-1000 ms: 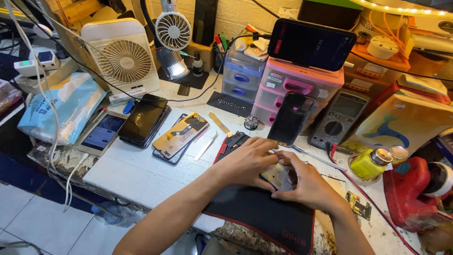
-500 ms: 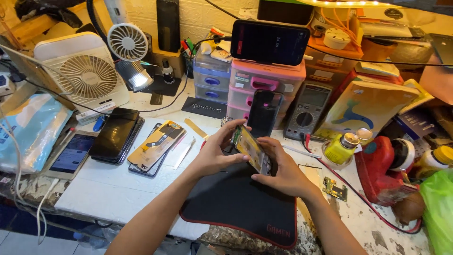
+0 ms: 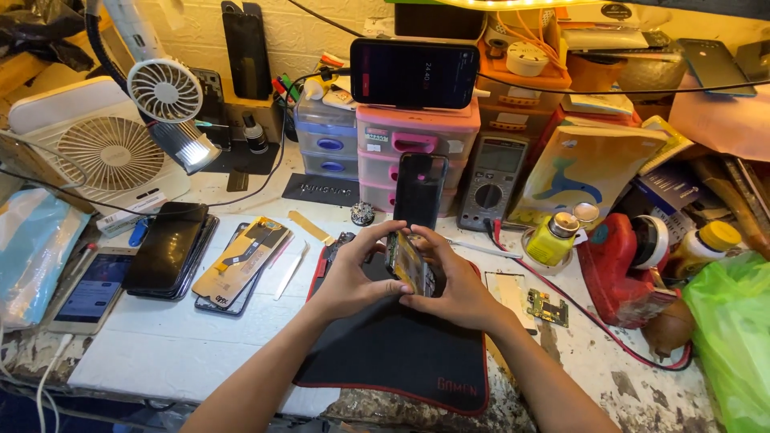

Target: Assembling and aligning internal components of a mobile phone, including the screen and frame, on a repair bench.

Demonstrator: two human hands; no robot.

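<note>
My left hand (image 3: 353, 273) and my right hand (image 3: 455, 285) together hold a small opened phone body (image 3: 407, 261), tilted up on edge so its inner parts face me. Both hands hover over a black work mat with a red border (image 3: 401, 353) on the white bench. A dark phone (image 3: 419, 190) leans upright just behind my fingers against pink plastic drawers (image 3: 417, 144). A small green circuit board (image 3: 548, 308) lies to the right of my right hand.
Left of the mat lie a phone screen with a yellow back (image 3: 241, 261), a stack of dark phones (image 3: 167, 248) and a white phone (image 3: 87, 290). Two fans (image 3: 108, 152) stand at the back left. A multimeter (image 3: 491, 183), yellow bottle (image 3: 552, 238), red tool (image 3: 622, 261) and green bag (image 3: 734, 337) crowd the right.
My hands lifted the phone body off the mat and tilted it up on edge. The camera view shifted right and a little closer.
</note>
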